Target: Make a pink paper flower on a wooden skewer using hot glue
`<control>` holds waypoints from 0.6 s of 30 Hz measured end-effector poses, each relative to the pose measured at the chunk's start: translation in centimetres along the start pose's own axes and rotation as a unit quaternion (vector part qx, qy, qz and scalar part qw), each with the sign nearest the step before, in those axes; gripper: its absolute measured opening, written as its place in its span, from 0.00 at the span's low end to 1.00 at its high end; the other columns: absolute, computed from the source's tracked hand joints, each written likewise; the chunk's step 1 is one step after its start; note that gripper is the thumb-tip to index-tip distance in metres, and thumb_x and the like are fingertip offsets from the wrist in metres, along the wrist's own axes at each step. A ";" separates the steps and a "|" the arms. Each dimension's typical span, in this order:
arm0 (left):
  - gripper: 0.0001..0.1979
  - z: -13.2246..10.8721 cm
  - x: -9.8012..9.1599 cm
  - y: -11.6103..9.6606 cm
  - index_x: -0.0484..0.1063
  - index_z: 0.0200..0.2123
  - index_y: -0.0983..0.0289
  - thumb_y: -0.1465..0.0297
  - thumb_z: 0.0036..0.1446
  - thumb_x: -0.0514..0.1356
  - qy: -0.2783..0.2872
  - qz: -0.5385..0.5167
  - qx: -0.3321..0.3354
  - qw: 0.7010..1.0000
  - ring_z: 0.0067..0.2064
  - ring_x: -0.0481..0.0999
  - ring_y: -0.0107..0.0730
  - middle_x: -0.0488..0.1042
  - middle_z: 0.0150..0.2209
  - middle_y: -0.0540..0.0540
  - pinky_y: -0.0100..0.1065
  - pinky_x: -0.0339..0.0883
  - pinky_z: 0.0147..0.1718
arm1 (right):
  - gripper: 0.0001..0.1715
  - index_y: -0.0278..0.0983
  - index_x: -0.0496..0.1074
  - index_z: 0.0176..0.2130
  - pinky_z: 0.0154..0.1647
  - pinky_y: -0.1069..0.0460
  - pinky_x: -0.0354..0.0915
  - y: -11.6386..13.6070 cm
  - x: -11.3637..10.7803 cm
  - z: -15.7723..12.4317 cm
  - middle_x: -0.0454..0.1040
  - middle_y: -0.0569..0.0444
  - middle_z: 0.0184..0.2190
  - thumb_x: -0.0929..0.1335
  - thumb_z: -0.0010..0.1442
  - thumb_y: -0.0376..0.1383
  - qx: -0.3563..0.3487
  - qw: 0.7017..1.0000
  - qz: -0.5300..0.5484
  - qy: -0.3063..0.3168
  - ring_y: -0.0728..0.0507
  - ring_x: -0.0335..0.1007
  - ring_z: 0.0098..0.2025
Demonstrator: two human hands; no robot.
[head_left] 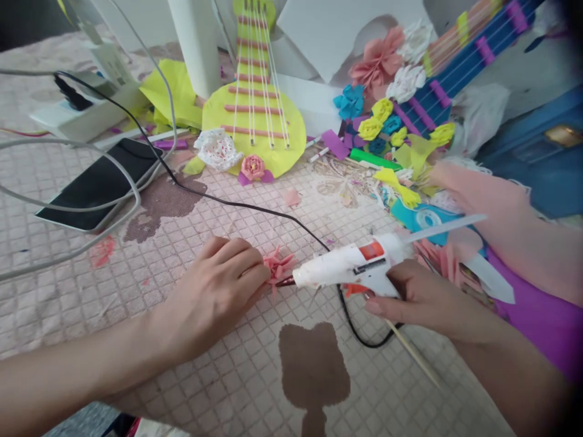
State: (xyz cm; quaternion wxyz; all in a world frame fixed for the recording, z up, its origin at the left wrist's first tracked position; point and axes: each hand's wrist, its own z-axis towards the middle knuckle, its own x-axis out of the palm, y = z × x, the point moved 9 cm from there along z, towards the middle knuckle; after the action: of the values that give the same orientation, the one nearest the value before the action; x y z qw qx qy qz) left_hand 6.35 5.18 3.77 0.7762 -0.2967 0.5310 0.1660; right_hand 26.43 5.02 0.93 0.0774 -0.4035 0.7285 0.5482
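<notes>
My right hand grips a white hot glue gun with an orange trigger, its nozzle pointing left. A clear glue stick juts from the gun's back end. My left hand is closed at a pink paper flower, fingertips hidden behind the knuckles. The nozzle sits just right of the flower, near a thin dark stem; whether they touch, I cannot tell. Below my right hand lies a thin wooden stick.
A yellow paper guitar leans at the back, with a blue one to the right. Paper flowers and scraps crowd the right. A black cord crosses the table; a phone and power strip lie left.
</notes>
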 end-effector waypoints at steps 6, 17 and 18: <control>0.12 -0.2 0.3 0.3 0.68 0.32 0.63 0.67 0.65 0.50 0.008 -0.002 -0.005 1.000 0.36 0.67 0.34 0.70 0.32 0.52 0.39 0.54 0.36 | 0.18 0.40 0.73 0.32 0.22 0.52 0.63 -0.5 -1.1 0.1 0.70 0.56 0.22 0.70 0.49 0.51 0.030 0.997 0.008 -0.069 0.45 0.65 0.24; 0.11 0.0 0.1 0.3 0.69 0.33 0.63 0.69 0.66 0.49 -0.002 -0.011 -0.005 1.000 0.36 0.66 0.34 0.71 0.32 0.52 0.38 0.54 0.36 | 0.07 0.46 0.70 0.36 0.24 0.50 0.67 2.4 0.3 -1.1 0.73 0.57 0.26 0.65 0.58 0.44 -0.061 0.989 -0.129 -0.046 0.42 0.69 0.26; 0.11 0.0 0.1 0.3 0.69 0.34 0.63 0.69 0.66 0.49 -0.001 -0.011 -0.005 1.000 0.36 0.67 0.34 0.71 0.33 0.52 0.38 0.54 0.36 | 0.05 0.47 0.69 0.36 0.24 0.50 0.67 2.9 0.5 -1.2 0.73 0.57 0.26 0.66 0.57 0.43 -0.073 0.987 -0.134 -0.046 0.43 0.69 0.27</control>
State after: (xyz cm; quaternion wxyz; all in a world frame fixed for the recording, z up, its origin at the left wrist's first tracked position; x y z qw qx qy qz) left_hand 6.22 5.37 3.58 0.7769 -0.3065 0.5261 0.1602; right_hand 24.51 4.01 3.27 0.1540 -0.4767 0.6210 0.6028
